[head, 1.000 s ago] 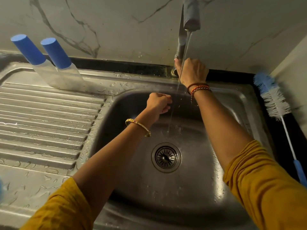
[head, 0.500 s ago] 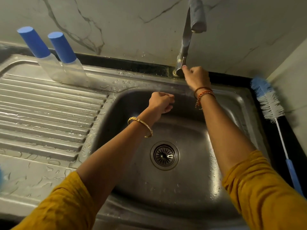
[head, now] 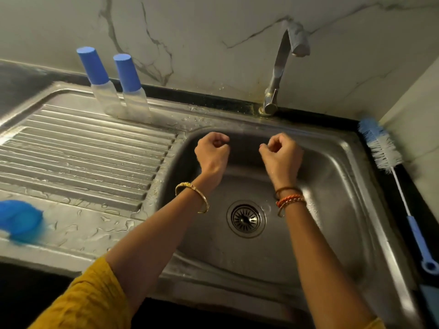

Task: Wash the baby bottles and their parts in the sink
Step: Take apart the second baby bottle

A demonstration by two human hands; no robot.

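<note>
Tap (head: pixel 282 74) is off now, right hand (head: pixel 280 157) has left it; both hands, left hand (head: pixel 212 154) too, hang over the sink (head: pixel 344 186), fingers curled, holding nothing. Both bottles (head: pixel 118 91) stand capped, so washing looks finished.

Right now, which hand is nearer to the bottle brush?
The right hand. It hovers over the sink basin with the brush off to its right on the counter edge. The left hand is further left, across the basin.

head-worn view, looking down, sink (head: pixel 351 176) close
</note>
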